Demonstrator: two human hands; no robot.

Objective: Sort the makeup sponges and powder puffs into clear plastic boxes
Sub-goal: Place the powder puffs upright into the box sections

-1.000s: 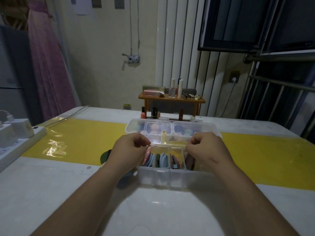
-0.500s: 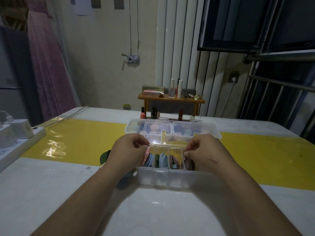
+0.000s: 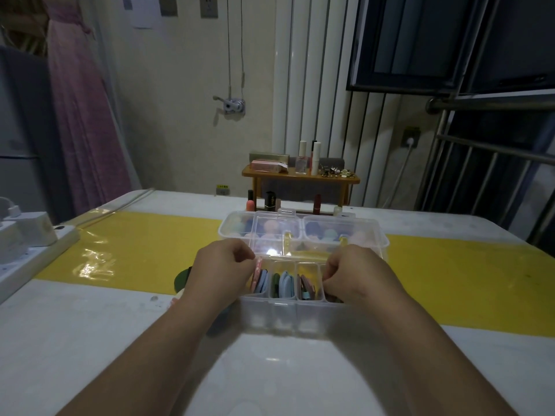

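Right hand (image 3: pixel 354 274) has eased down into the divided box's (image 3: pixel 285 318) rightmost compartment, fingers curled, hold hidden. Left hand (image 3: pixel 222 268) pinches a pink puff (image 3: pixel 257 273) over the leftmost compartment. Box sits mid-table (image 3: pixel 90 325), well off its edges.

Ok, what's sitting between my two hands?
Head view: middle compartments of the divided clear box, holding blue, green and dark red powder puffs on edge.

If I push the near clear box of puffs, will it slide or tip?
Probably slides: the near clear box sits low and wide on the smooth table. Likely light, holding only thin puffs. Its clear plastic looks slick to grip.
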